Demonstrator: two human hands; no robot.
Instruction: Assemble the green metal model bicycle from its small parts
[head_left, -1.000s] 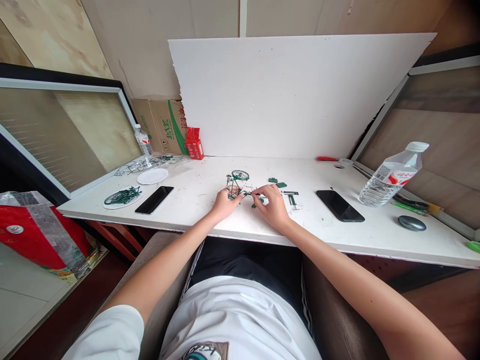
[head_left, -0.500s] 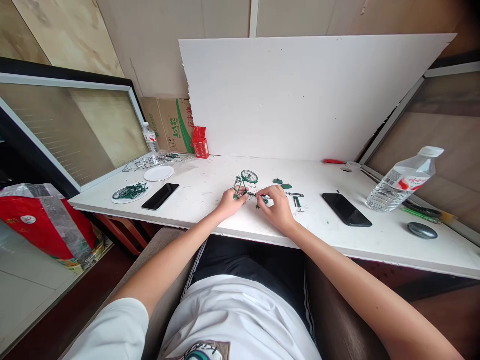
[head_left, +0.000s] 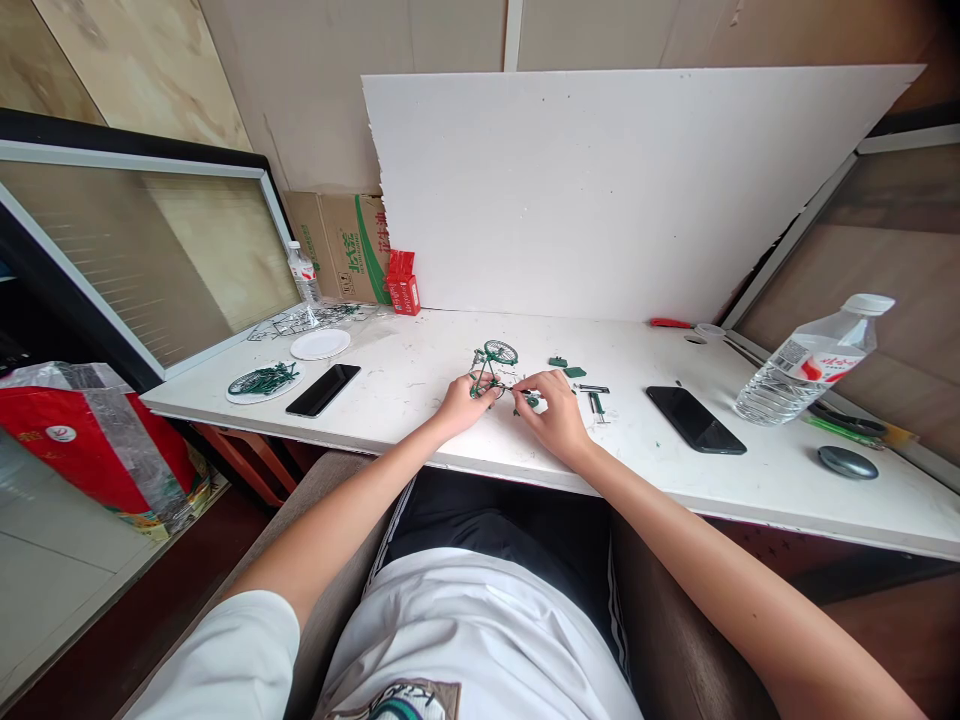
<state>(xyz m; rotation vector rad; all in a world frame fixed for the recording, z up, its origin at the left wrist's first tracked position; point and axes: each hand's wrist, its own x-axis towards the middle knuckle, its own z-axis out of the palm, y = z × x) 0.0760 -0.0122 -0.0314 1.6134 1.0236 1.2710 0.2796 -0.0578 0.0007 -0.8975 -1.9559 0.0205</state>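
A small green model bicycle (head_left: 500,352) with a spoked wheel is held over the white table by my left hand (head_left: 469,402), its fingers closed around the frame. My right hand (head_left: 553,408) is pinched at the right end of the model, thumb and forefinger together on a small dark part too tiny to name. Just under the right fingertips shows a round green piece (head_left: 531,400). Beyond the right hand lie flat green pieces (head_left: 574,372) and a green and black T-shaped part (head_left: 596,404).
On the left are a plate (head_left: 234,398) of green parts, a white plate (head_left: 321,344), a phone (head_left: 324,390) and black sprues (head_left: 289,324). To the right lie another phone (head_left: 695,420), a water bottle (head_left: 810,365) and a grey oval object (head_left: 847,462). A white board (head_left: 637,190) stands behind.
The whole view has shifted very slightly. Both hands stay on the model bicycle in almost the same pose.
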